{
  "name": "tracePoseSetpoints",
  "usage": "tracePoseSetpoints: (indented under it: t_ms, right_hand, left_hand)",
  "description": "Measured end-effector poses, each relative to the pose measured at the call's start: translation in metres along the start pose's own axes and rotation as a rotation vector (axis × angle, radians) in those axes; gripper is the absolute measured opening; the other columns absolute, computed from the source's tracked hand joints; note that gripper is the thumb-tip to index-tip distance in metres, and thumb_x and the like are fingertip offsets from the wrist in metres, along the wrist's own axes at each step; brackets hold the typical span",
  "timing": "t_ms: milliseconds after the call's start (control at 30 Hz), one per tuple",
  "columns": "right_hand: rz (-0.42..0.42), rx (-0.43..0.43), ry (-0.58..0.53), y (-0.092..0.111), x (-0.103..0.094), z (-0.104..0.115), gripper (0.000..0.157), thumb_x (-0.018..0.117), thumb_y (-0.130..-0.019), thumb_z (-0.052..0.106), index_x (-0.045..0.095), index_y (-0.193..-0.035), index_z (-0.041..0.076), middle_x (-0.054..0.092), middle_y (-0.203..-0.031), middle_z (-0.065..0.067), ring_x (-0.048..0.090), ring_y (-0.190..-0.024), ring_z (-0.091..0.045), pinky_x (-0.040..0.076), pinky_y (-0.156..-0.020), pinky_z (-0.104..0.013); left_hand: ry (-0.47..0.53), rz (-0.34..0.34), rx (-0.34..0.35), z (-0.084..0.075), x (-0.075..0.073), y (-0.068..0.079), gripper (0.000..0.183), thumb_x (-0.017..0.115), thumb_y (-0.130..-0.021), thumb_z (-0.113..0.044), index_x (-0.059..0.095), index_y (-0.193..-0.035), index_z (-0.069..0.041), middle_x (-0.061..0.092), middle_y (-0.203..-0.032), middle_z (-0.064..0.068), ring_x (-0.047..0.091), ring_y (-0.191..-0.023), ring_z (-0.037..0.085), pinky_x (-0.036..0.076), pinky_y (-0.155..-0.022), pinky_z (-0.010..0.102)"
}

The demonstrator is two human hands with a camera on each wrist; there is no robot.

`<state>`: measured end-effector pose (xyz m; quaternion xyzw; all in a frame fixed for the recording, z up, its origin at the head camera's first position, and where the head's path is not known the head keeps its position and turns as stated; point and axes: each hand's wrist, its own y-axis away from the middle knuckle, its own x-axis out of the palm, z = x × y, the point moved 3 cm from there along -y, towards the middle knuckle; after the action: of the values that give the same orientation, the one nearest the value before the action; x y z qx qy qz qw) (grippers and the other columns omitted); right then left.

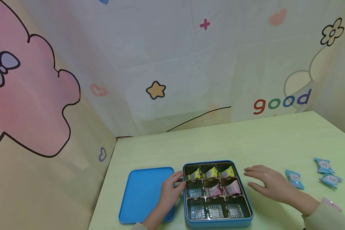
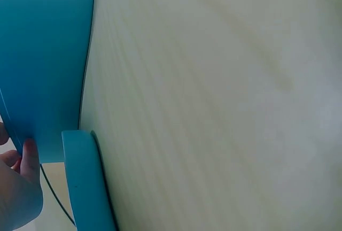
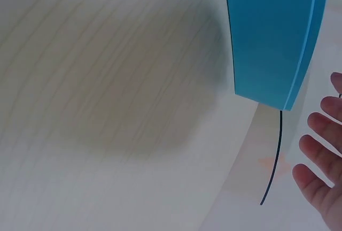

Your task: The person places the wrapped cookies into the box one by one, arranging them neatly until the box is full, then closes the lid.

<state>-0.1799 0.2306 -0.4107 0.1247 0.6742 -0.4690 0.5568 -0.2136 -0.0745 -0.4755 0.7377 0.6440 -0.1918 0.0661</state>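
A big picture cloth (image 1: 175, 64) hangs behind the pale green table (image 1: 276, 137). The blue box (image 1: 219, 224) sits on the table, between the two hands. It should stay flat and still, so a light touch on its side seems best; a hard push could slide it. The blue lid (image 1: 141, 195) lies just to its left, under the left arm. It is a bit in the way: the box could bump it.

Inside the box is a dark tray (image 1: 214, 197) with nine little spaces. The left hand (image 1: 171, 189) touches the box's left edge. Its fingers are loosely bent, not wrapped around it. The right hand (image 1: 271, 183) is off the box, its fingers spread and holding nothing. It should go over the rim from above and not knock the side.

Three yellow packets (image 1: 210, 172) sit in the back row. Two pink packets (image 1: 232, 187) sit in the middle and right spaces of the middle row. Three blue packets (image 1: 294, 179) lie on the table past the right hand. One pink wrapper (image 1: 332, 204), partly hidden, lies by the right sleeve (image 1: 327, 218), which might brush it.
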Motion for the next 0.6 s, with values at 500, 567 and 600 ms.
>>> tracePoseSetpoints:
  t_ms: [500,567,600]
  right_hand:
    - [0.014,0.068,0.023,0.011,-0.006,-0.013,0.029,0.075,-0.065,0.015,0.069,-0.093,0.009,0.065,-0.1,-0.003,0.059,-0.091,-0.022,0.051,-0.07,-0.039]
    - [0.014,0.074,0.029,0.013,-0.006,-0.015,0.029,0.075,-0.065,0.015,0.069,-0.093,0.009,0.065,-0.1,-0.004,0.059,-0.091,-0.022,0.051,-0.07,-0.039]
    - [0.015,0.077,0.031,0.014,-0.006,-0.016,0.029,0.075,-0.065,0.015,0.069,-0.093,0.009,0.065,-0.1,-0.004,0.059,-0.091,-0.023,0.051,-0.07,-0.039]
  left_hand:
    - [-0.003,0.001,-0.012,0.002,0.001,-0.001,0.039,0.059,-0.084,-0.014,0.055,-0.12,-0.002,0.051,-0.126,0.01,0.057,-0.102,0.025,0.052,-0.077,0.024]
    - [0.001,0.001,-0.016,0.001,0.001,-0.001,0.039,0.058,-0.084,-0.013,0.055,-0.121,-0.002,0.051,-0.126,0.01,0.057,-0.102,0.025,0.052,-0.077,0.023]
    - [0.002,0.001,-0.017,0.001,0.001,-0.001,0.039,0.058,-0.084,-0.013,0.055,-0.121,-0.002,0.051,-0.126,0.01,0.057,-0.102,0.025,0.052,-0.077,0.022]
